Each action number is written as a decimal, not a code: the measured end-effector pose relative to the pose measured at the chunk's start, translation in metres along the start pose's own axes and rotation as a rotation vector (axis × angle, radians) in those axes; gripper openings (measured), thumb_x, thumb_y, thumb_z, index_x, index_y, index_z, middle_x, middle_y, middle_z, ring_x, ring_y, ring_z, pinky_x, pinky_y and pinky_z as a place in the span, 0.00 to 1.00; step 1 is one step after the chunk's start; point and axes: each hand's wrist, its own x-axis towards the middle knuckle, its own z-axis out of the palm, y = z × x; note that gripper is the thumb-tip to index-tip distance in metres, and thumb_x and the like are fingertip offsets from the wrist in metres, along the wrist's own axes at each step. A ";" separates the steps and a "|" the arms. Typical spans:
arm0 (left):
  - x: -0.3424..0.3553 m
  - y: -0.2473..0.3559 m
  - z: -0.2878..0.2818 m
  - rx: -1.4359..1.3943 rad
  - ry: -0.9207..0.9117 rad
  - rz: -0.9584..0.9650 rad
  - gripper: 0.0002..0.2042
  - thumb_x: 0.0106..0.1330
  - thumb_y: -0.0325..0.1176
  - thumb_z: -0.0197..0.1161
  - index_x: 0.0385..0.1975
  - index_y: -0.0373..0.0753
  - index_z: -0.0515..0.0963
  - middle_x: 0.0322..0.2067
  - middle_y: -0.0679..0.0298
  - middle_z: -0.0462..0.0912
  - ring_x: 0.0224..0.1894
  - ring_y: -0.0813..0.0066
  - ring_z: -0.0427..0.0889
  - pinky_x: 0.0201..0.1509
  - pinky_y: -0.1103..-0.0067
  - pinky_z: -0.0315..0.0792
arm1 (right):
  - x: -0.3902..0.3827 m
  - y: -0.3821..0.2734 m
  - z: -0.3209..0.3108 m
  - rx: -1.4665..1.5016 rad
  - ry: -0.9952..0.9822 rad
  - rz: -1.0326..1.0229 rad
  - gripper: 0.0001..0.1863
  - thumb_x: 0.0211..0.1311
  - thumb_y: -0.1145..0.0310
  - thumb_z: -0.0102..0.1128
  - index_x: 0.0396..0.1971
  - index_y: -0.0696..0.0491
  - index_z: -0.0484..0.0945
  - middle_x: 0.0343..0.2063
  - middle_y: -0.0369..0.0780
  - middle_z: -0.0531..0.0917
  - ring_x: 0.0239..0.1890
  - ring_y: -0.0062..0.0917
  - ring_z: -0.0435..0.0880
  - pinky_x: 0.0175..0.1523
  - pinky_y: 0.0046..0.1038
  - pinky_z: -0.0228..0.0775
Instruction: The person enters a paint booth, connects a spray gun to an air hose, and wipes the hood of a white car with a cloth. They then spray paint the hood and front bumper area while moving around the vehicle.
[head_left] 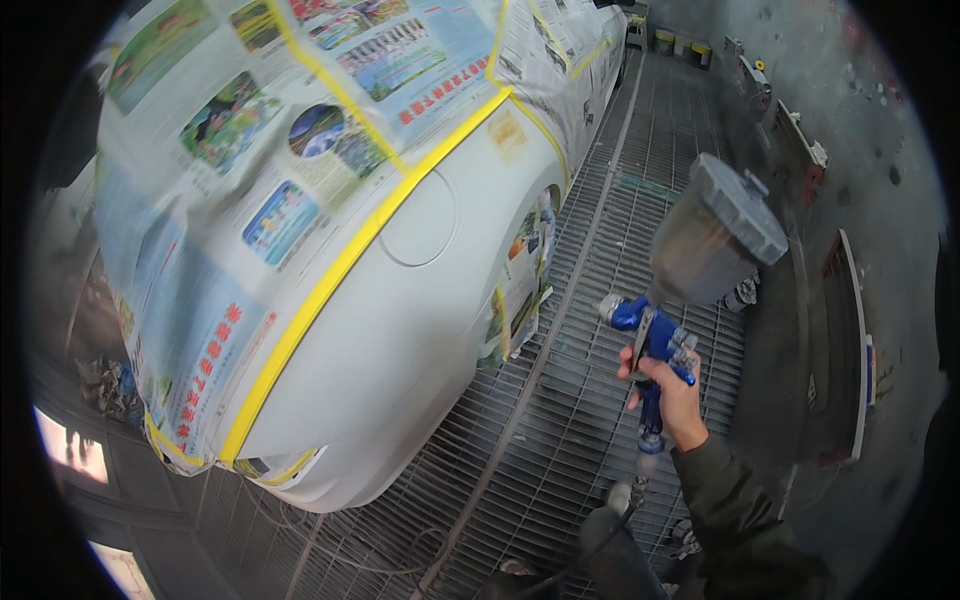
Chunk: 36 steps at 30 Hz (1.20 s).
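Note:
My right hand is wrapped round the grip of a blue spray gun, with fingers at its trigger. On top of the gun sits a translucent paint cup with a grey lid. An air hose runs down from the grip's lower end. The nozzle points left, toward the pale rear side panel of a car, and stands apart from it. A round fuel flap and a tan patch show on that panel. My left hand is out of sight.
Newspaper sheets edged with yellow masking tape cover the car's upper body. More paper covers the wheel. Metal floor grating runs alongside, with hose loops on it. A grey wall with ledges stands right; cans stand far off.

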 end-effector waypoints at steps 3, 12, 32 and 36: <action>-0.015 0.041 0.023 0.008 0.026 -0.002 0.18 0.66 0.46 0.60 0.44 0.36 0.82 0.39 0.41 0.83 0.43 0.37 0.80 0.45 0.52 0.73 | 0.057 -0.030 -0.019 -0.033 0.069 0.002 0.15 0.60 0.74 0.52 0.46 0.60 0.77 0.38 0.41 0.83 0.36 0.23 0.83 0.23 0.24 0.75; -0.066 0.188 0.066 -0.240 -0.063 -0.319 0.15 0.68 0.38 0.60 0.49 0.36 0.80 0.39 0.45 0.84 0.39 0.45 0.83 0.42 0.56 0.78 | 0.212 -0.065 -0.052 0.087 -0.446 0.347 0.10 0.60 0.72 0.56 0.39 0.60 0.81 0.35 0.38 0.84 0.35 0.21 0.83 0.23 0.24 0.74; -0.096 0.381 0.080 -0.710 -0.171 -0.466 0.13 0.71 0.28 0.55 0.53 0.34 0.74 0.37 0.50 0.82 0.38 0.56 0.84 0.32 0.57 0.84 | 0.349 -0.135 -0.072 -0.003 -0.679 0.411 0.34 0.61 0.76 0.57 0.69 0.57 0.62 0.38 0.38 0.82 0.37 0.20 0.81 0.28 0.21 0.76; -0.077 0.395 0.086 -0.856 -0.150 -0.549 0.12 0.73 0.35 0.55 0.51 0.35 0.75 0.36 0.53 0.81 0.33 0.57 0.83 0.29 0.59 0.82 | 0.372 -0.128 -0.068 -0.061 -0.418 0.171 0.34 0.62 0.76 0.55 0.70 0.56 0.62 0.39 0.38 0.83 0.37 0.19 0.80 0.29 0.20 0.75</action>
